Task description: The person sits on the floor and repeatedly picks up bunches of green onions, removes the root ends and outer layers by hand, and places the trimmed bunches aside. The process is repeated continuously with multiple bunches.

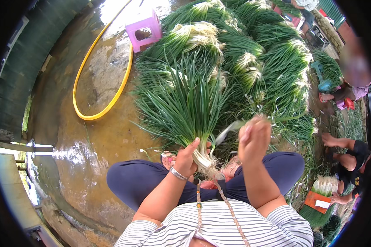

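Note:
My left hand [188, 157] is closed around the lower stalks of a bunch of scallions [201, 123]. The white ends and roots point towards me, and the long green leaves fan out away from me. To the right of the bunch is my right hand [255, 139], raised and blurred by motion, its fingers closed. A blurred pale scallion leaf [230, 131] runs into that hand from the bunch's side, and a green length shows beyond the fingers. Past the held bunch lie heaped scallions [201, 34] in several bundles, many with white ends showing.
A yellow hose [75, 89] loops over the wet floor [105, 139] at left. Beside the heap stands a pink plastic stool [145, 31]. On the right, a person [355, 157] is near a scallion bundle with an orange wrap [317, 200]. Other people sit farther back. Leaf scraps litter the ground.

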Demonstrator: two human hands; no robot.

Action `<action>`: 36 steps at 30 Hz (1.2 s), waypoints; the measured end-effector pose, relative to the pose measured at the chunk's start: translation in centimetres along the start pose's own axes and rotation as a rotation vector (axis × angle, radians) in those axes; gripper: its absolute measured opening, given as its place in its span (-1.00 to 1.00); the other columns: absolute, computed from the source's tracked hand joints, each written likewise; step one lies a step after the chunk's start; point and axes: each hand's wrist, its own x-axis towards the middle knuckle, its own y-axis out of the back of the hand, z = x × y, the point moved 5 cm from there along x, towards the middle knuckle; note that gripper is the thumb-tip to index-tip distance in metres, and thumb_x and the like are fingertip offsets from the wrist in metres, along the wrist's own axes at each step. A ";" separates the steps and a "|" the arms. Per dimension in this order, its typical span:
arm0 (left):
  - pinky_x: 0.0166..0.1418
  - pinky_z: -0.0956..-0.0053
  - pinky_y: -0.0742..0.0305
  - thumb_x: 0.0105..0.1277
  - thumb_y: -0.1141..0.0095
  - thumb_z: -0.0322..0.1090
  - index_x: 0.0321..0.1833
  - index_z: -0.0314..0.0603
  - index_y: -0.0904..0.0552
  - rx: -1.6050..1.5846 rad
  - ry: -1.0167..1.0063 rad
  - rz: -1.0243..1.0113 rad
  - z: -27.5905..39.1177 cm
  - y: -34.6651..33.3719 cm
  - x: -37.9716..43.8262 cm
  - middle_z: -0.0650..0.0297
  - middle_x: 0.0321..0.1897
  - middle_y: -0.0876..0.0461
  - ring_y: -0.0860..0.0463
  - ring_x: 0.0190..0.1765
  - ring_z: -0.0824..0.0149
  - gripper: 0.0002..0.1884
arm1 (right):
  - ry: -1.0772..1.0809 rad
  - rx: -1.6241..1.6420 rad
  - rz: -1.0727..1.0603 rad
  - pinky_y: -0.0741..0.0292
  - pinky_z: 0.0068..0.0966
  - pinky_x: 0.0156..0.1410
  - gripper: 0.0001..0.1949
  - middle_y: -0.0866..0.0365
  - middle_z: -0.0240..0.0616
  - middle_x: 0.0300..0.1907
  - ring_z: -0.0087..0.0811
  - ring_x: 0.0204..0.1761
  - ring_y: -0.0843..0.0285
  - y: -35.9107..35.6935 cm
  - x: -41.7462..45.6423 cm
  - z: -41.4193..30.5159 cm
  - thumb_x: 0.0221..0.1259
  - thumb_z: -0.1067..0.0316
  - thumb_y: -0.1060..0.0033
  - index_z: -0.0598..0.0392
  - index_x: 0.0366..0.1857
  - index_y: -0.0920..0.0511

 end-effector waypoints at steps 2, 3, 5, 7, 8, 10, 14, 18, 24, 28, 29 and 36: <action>0.01 0.29 -0.60 0.44 -0.02 -0.15 0.24 -0.26 -0.45 0.051 -0.008 -0.045 0.0 -1.0 -0.3 0.08 -0.02 -0.63 -0.65 -0.06 0.24 -0.57 | -0.067 -0.001 -0.004 -0.42 -0.70 -0.41 -0.55 -0.60 -0.26 -0.19 -0.68 -0.50 -0.43 -1.6 3.6 -1.0 0.33 0.12 -0.20 0.14 0.19 -0.44; 0.02 0.32 -0.60 0.41 -0.08 -0.22 0.21 -0.29 -0.48 0.002 -0.009 -0.102 0.0 -1.5 -0.6 0.02 -0.01 -0.64 -0.66 -0.04 0.21 -0.60 | -0.118 -0.131 -0.123 -0.44 -0.70 -0.38 -0.53 -0.61 -0.24 -0.13 -0.67 -0.48 -0.47 -1.9 4.6 -0.5 0.32 0.13 -0.21 0.15 0.21 -0.44; 0.05 0.31 -0.59 0.41 -0.08 -0.22 0.21 -0.29 -0.48 0.017 -0.076 -0.133 -0.3 -2.2 -0.7 0.03 0.03 -0.63 -0.66 -0.01 0.20 -0.60 | -0.096 -0.958 -0.401 -0.46 -0.64 -0.34 -0.60 -0.58 -0.28 -0.11 -0.59 -0.43 -0.55 -2.3 6.3 1.5 0.24 0.19 -0.29 0.19 0.07 -0.53; 0.06 0.31 -0.59 0.40 -0.09 -0.22 0.21 -0.29 -0.48 0.037 -0.036 -0.184 -0.6 -2.2 -0.5 0.06 0.05 -0.62 -0.65 0.02 0.20 -0.60 | 0.256 -1.327 -0.473 -0.47 -0.58 -0.31 -0.64 -0.55 -0.27 -0.16 -0.60 -0.37 -0.57 -3.0 7.5 2.0 0.24 0.20 -0.28 0.22 0.00 -0.54; 0.07 0.31 -0.59 0.40 -0.10 -0.21 0.21 -0.29 -0.48 0.046 -0.016 -0.210 -0.7 -2.2 -0.4 0.07 0.06 -0.61 -0.64 0.03 0.20 -0.59 | 0.187 -1.287 -0.464 -0.49 -0.57 -0.28 -0.67 -0.55 -0.28 -0.17 -0.59 -0.32 -0.58 -2.5 7.6 1.8 0.27 0.20 -0.25 0.21 -0.04 -0.52; 0.08 0.31 -0.59 0.40 -0.10 -0.20 0.21 -0.28 -0.48 0.003 -0.024 -0.193 -0.4 -1.9 -0.5 0.09 0.06 -0.61 -0.63 0.05 0.21 -0.59 | 0.037 -1.187 -0.467 -0.54 -0.54 -0.22 -0.71 -0.54 -0.29 -0.18 -0.58 -0.22 -0.59 -2.3 7.5 1.8 0.33 0.19 -0.19 0.21 -0.11 -0.49; -0.03 0.32 -0.62 0.45 0.02 -0.06 0.21 -0.25 -0.48 0.026 -0.039 -0.146 0.1 -2.0 -0.4 0.08 -0.04 -0.64 -0.67 -0.09 0.24 -0.56 | -0.107 -0.506 -0.393 -0.61 -0.57 -0.20 -0.80 -0.53 -0.32 -0.26 -0.51 -0.29 -0.63 -2.0 5.6 2.8 0.49 0.22 0.08 0.13 -0.15 -0.30; -0.15 0.32 -0.63 0.45 0.01 -0.07 0.13 -0.26 -0.52 0.044 -0.004 0.023 -0.6 0.1 0.4 0.12 -0.14 -0.66 -0.67 -0.21 0.25 -0.60 | -0.353 -0.403 -0.381 -0.61 -0.60 -0.30 -0.80 -0.48 -0.32 -0.44 -0.53 -0.44 -0.57 -1.1 5.7 2.3 0.50 0.20 0.10 0.12 -0.16 -0.29; -0.15 0.24 -0.61 0.44 0.02 -0.11 0.08 -0.27 -0.52 -0.014 -0.026 0.116 0.4 0.3 0.4 0.13 -0.19 -0.65 -0.63 -0.20 0.21 -0.64 | 0.446 -1.096 -0.130 -0.57 -0.33 0.01 -0.80 -0.59 -0.18 -0.22 -0.21 -0.19 -0.63 2.6 9.9 -5.1 0.37 0.24 -0.09 0.13 -0.12 -0.47; -0.14 0.23 -0.62 0.44 0.05 -0.11 0.10 -0.26 -0.51 -0.081 -0.078 -0.016 0.6 0.2 0.7 0.14 -0.13 -0.62 -0.62 -0.16 0.19 -0.63 | -0.273 -1.714 -1.008 -0.52 -0.23 0.07 -0.68 -0.64 -0.13 0.00 -0.08 -0.05 -0.61 7.2 3.5 4.2 0.33 0.02 -0.04 0.01 -0.09 -0.62; -0.13 0.24 -0.62 0.44 0.05 -0.11 0.10 -0.26 -0.51 -0.091 -0.071 -0.026 0.6 0.1 0.4 0.13 -0.13 -0.62 -0.62 -0.16 0.18 -0.63 | -0.977 -1.475 -0.857 -0.55 -0.31 -0.01 -0.54 -0.68 -0.20 -0.08 -0.15 -0.11 -0.64 6.9 0.4 5.6 0.39 -0.14 0.11 0.02 -0.08 -0.64; -0.13 0.39 -0.61 0.41 -0.06 -0.18 0.11 -0.34 -0.51 0.320 -0.260 0.134 0.2 0.7 1.1 0.12 -0.10 -0.64 -0.67 -0.14 0.30 -0.62 | -1.069 -0.092 -0.270 -0.45 -0.42 0.23 -0.28 -0.41 -0.14 0.23 -0.34 0.20 -0.44 3.4 -8.0 10.9 0.37 -0.21 0.04 0.12 0.41 -0.14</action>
